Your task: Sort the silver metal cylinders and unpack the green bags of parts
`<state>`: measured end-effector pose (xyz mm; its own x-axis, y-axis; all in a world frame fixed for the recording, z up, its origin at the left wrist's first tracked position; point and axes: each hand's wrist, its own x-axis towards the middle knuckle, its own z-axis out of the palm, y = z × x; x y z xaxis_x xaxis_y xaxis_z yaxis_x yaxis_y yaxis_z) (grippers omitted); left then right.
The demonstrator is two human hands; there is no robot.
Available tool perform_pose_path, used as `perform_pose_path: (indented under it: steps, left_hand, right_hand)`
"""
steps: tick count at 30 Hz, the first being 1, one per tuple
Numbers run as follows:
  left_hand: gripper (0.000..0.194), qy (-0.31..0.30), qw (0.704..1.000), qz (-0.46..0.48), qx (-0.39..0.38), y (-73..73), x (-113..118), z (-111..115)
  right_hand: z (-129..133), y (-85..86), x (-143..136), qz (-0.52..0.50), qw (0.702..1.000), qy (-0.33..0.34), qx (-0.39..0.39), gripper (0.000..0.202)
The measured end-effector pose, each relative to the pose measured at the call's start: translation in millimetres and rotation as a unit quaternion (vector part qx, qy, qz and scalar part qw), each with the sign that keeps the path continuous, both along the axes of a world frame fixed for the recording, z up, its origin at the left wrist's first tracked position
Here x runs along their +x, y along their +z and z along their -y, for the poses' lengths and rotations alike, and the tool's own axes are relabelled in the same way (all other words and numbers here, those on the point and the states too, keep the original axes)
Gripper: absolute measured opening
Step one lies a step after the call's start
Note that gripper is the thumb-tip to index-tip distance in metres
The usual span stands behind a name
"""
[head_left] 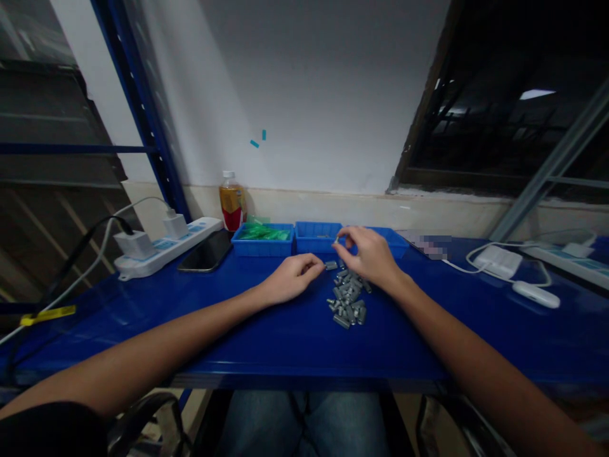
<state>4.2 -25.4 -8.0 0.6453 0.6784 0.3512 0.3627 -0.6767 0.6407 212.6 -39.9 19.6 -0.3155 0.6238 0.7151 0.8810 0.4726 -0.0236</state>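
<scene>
- My left hand (291, 279) rests on the blue table (266, 336), fingers curled, thumb and forefinger close together at the left end of a single metal piece (331, 265); I cannot tell whether they grip it.
- That piece's long axis runs left to right, roughly along the table's far edge.
- My right hand (373, 255) is raised, thumb and forefinger pinched on a small pale piece (337, 240), too tiny to identify.
- The metal pile (349, 298) lies right of my left hand, towards the table's near edge; my right hand is nearer it.
- Blue bins (264, 251) line the far edge.
</scene>
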Motion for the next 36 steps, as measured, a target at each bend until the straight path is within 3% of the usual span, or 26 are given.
perform_pose_path:
  steps: [3,6,8,11,16,19,21,25,28,30,33,36]
  left_hand:
    - [0.020,-0.097,0.988,-0.074,0.097,1.0,-1,7]
    - [0.016,-0.157,0.963,-0.145,0.164,4.1,-2,15]
    - [0.014,-0.160,0.954,-0.180,0.180,5.4,-2,16]
    - [0.012,-0.141,0.954,-0.188,0.188,3.8,-4,11]
    - [0.019,-0.048,0.983,-0.099,0.147,-2.4,-6,-6]
    - [0.025,0.008,0.999,-0.018,0.037,-2.8,-6,-13]
    - [0.030,0.008,0.999,0.020,-0.025,-1.7,-5,-14]
    - [0.035,-0.010,0.996,0.054,-0.064,1.1,-3,-10]
    - [0.032,-0.021,0.999,0.025,-0.031,3.5,-2,-2]
    - [0.025,-0.063,0.997,-0.024,0.027,5.7,-2,6]
    - [0.018,-0.142,0.975,-0.108,0.131,9.3,-2,17]
    - [0.015,-0.162,0.953,-0.178,0.186,11.4,-2,25]
  right_hand:
    - [-11,5.9,35,-0.062,0.984,-0.170,0.003,0.033]
    - [-16,6.5,55,-0.049,0.972,-0.221,-0.066,0.037]
    - [-14,5.0,51,-0.037,0.977,-0.183,-0.105,0.030]
    - [-7,2.1,26,-0.013,0.988,-0.056,-0.141,0.026]
    - [10,-3.6,-13,0.031,0.980,0.104,-0.165,0.020]
    - [13,-7.7,-20,0.044,0.977,0.152,-0.141,0.021]
    - [14,-9.3,-21,0.050,0.979,0.163,-0.113,0.019]
    - [12,-6.0,-21,0.067,0.982,0.164,-0.071,0.011]
    - [6,1.7,-7,0.060,0.993,0.095,-0.034,0.013]
    - [-1,6.3,13,0.023,0.999,-0.023,-0.009,0.017]
    - [-12,8.7,45,0.013,0.981,-0.189,-0.028,0.030]
    - [-14,8.5,58,0.015,0.971,-0.223,-0.079,0.028]
